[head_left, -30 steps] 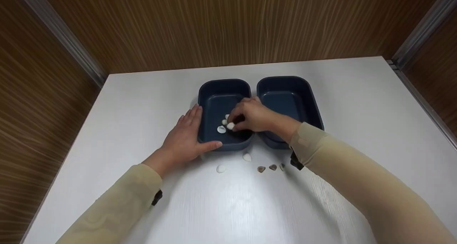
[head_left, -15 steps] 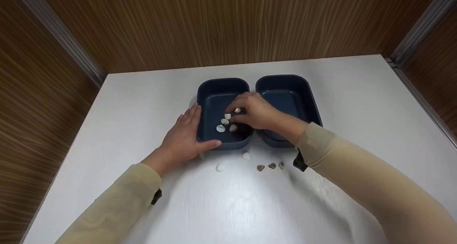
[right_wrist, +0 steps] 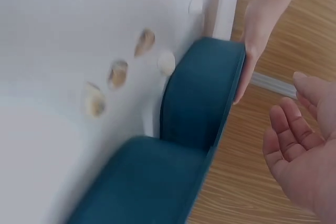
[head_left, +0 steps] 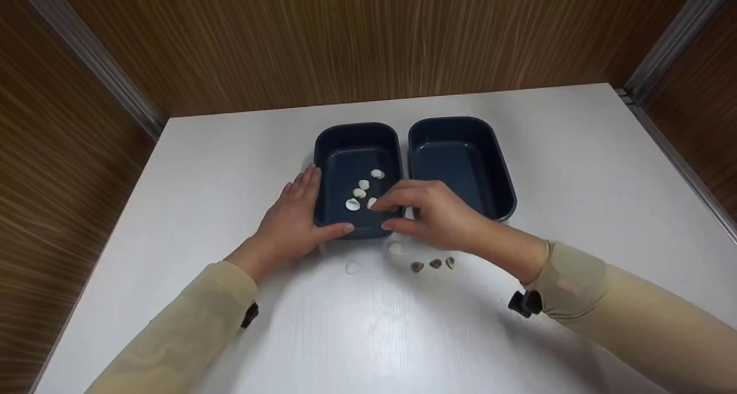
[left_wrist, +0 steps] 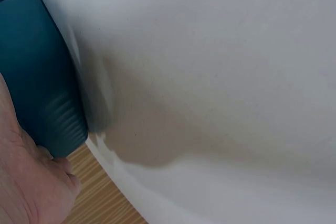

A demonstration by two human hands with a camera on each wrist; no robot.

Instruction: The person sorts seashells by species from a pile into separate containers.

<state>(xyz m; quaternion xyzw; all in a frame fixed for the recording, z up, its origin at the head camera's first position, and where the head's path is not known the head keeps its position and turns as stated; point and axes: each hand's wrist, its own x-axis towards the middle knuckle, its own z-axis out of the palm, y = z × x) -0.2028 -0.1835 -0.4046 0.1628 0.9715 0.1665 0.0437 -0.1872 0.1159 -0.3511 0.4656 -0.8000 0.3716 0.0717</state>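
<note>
My left hand (head_left: pixel 291 215) rests along the left wall of the left dark blue box (head_left: pixel 339 163), fingers straight and thumb over its near rim. Several white seashells (head_left: pixel 352 204) lie on that box's floor. My right hand (head_left: pixel 437 212) hovers over the box's near right corner. Its fingers are loosely bent, thumb apart, and the right wrist view shows nothing between them. On the table in front are two white seashells (head_left: pixel 397 248) and three brown seashells (right_wrist: pixel 118 74). The left wrist view shows part of my left hand (left_wrist: pixel 31 182) against the box's outer wall (left_wrist: pixel 39 72).
A second dark blue box (head_left: pixel 452 163) stands just right of the first, with no shells seen inside. Both are on a white table (head_left: pixel 242 146). Wood-grain panels (head_left: pixel 368 42) border the table at the back and sides.
My right hand has drawn back from inside the left box, toward me and to the right, uncovering the white seashells there. The left hand stays on the box.
</note>
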